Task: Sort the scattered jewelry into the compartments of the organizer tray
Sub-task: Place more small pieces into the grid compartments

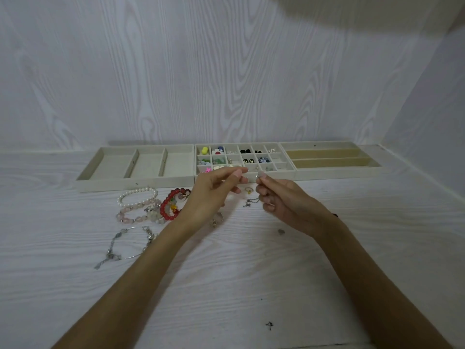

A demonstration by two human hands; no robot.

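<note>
Both hands raised over the white tabletop (pixel 251 273), just before the grid tray (pixel 286 170): right hand (pixel 281 197) curled, thumb and forefinger pinching a small silver piece (pixel 257 175), a fine silver chain (pixel 250 202) trailing beneath its fingers; left hand (pixel 214 190) half-curled, thumb and forefinger tips drawn together toward the right hand's, whether they grasp anything too small to tell. Between the hands, on the table, a gold ring (pixel 248 190). Left of the left hand, a red bead bracelet (pixel 173 205), pearl bracelet (pixel 137 196), pink bracelet (pixel 138 215) and silver bracelet (pixel 130 244); beyond them, the three-bay tray (pixel 136 182); beyond the right hand, the long-slot tray (pixel 327 172).
</note>
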